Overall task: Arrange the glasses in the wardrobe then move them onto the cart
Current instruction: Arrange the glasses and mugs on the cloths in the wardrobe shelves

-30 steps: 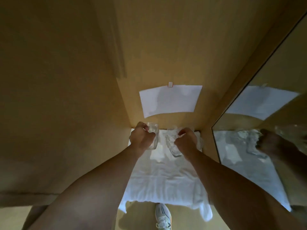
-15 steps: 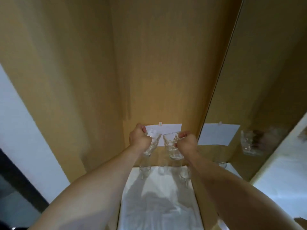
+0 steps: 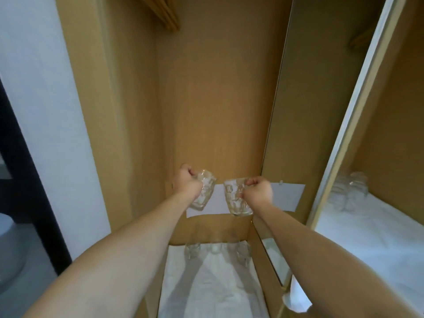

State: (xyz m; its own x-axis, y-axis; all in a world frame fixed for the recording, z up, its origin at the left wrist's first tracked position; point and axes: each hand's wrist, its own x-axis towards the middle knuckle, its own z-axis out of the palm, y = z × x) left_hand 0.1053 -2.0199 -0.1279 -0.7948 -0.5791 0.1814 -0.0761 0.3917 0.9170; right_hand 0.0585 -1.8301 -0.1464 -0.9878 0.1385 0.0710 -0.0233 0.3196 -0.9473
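left hand (image 3: pixel 187 183) and right hand (image 3: pixel 259 191) each grip a glass mug (image 3: pixel 204 193), raised above the shelf (image 3: pixel 213 290).

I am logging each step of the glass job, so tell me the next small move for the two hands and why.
Probably draw both arms back out of the wardrobe toward the cart, which is out of view. The left hand grips one glass mug and the right hand grips another, both lifted clear of the white cloth, where more glasses stand at the back.
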